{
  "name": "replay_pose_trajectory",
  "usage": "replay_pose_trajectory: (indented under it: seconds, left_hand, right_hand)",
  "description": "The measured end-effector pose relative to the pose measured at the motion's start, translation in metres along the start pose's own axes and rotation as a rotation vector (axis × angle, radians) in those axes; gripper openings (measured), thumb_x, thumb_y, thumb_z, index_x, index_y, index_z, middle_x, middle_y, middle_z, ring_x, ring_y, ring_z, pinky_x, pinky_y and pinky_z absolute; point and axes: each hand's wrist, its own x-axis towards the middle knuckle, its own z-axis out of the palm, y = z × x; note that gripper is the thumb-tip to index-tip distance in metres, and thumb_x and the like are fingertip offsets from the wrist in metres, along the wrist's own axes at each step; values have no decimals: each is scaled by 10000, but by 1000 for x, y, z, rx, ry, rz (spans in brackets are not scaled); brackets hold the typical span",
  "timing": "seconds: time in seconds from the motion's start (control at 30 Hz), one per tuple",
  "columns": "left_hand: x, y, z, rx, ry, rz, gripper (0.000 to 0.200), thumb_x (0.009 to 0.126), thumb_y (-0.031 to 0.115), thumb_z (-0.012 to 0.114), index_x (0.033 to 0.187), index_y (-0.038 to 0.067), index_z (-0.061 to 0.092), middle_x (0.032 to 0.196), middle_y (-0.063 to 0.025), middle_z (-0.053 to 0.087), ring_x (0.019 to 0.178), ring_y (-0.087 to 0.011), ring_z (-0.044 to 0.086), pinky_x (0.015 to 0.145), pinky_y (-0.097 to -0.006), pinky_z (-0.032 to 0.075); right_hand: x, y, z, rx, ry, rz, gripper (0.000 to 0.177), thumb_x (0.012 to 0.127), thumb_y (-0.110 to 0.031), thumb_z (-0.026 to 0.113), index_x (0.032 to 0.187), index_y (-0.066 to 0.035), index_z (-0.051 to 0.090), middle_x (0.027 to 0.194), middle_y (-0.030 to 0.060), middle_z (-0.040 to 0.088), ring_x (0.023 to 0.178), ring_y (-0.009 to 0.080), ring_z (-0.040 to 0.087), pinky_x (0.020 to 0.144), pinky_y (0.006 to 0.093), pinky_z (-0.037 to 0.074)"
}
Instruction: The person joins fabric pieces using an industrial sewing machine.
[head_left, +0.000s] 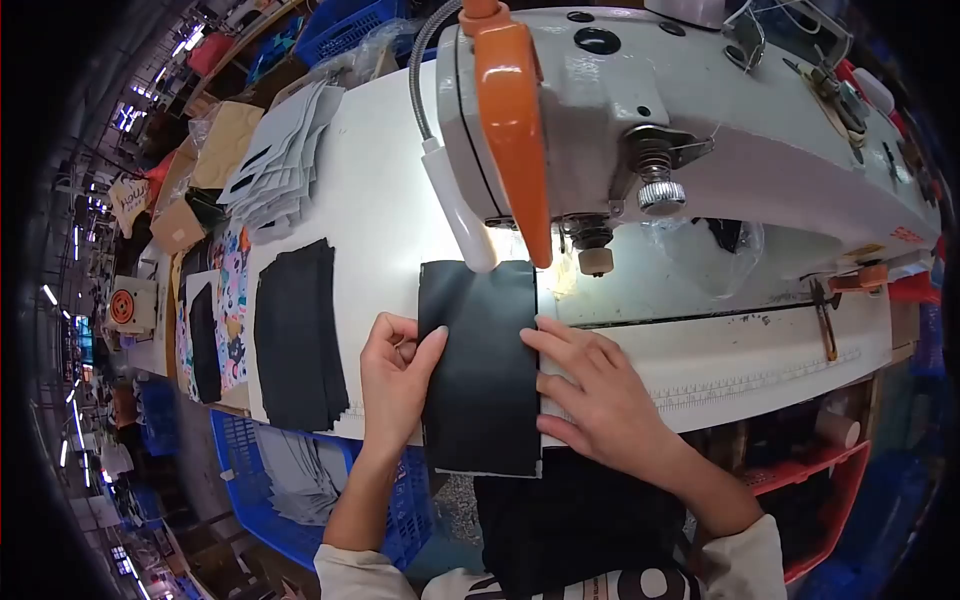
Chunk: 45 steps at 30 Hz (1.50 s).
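Note:
A black rectangular panel (480, 380), which looks like fabric or leatherette, lies at the front of the sewing machine's white table, its near end hanging past the table edge. My left hand (398, 375) is closed at its left edge, thumb on top and the other fingers curled beside it. Along the right edge my right hand (595, 390) lies with fingers apart, fingertips touching the panel. The far end of the panel is just below the sewing machine's (590, 110) head, near the white lamp (462, 205) and orange lever (512, 130). The needle area is partly hidden.
Left of the panel lies a stack of black pieces (297, 335); behind it are grey pieces (285, 150). A blue basket (240, 460) stands below the table's left side, a red bin (850, 480) below the right. Small snips (826, 320) rest at right by a printed ruler (740, 388).

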Motion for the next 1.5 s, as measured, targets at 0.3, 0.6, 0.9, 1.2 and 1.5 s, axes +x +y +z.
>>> replay_pose_trajectory:
  seconds: [0.3, 0.6, 0.9, 1.2, 1.5]
  left_hand:
    - [-2, 27, 9, 610, 28, 57, 271, 917, 12, 751, 1076, -12, 534, 955, -95, 655, 836, -134, 675, 720, -268, 533]
    - [72, 30, 41, 1051, -226, 589, 365, 822, 180, 797, 1090, -22, 654, 1118, -144, 647, 1077, -368, 564, 928, -465, 459]
    - [73, 35, 51, 908, -293, 511, 323, 839, 248, 814, 986, -31, 742, 908, -172, 733, 887, -355, 681, 830, -434, 507]
    - [74, 32, 52, 828, -282, 497, 266, 829, 182, 816, 989, -26, 770, 937, -157, 762, 890, -311, 705, 835, -393, 525]
    - [78, 31, 55, 562, -280, 280, 172, 785, 65, 818, 912, -38, 768, 841, -150, 766, 790, -226, 720, 749, -371, 541]
  right_hand:
    - [0, 3, 1, -12, -54, -36, 360, 829, -170, 800, 1121, -43, 631, 1505, 125, 515, 1479, 274, 427, 1191, 475, 325]
    - [1, 3, 2, -34, -56, -39, 365, 814, -169, 812, 1105, -43, 633, 1478, 123, 542, 1474, 272, 439, 1201, 473, 323]
    - [2, 3, 1, -74, -55, -60, 354, 812, -184, 808, 1080, -45, 623, 1439, 124, 554, 1463, 268, 445, 1208, 468, 331]
    - [3, 3, 2, -82, -47, -64, 357, 790, -172, 820, 1061, -42, 628, 1429, 119, 567, 1455, 269, 458, 1198, 467, 348]
    - [2, 3, 2, -79, -49, -63, 361, 787, -170, 820, 1062, -40, 625, 1444, 120, 558, 1460, 265, 450, 1201, 466, 340]
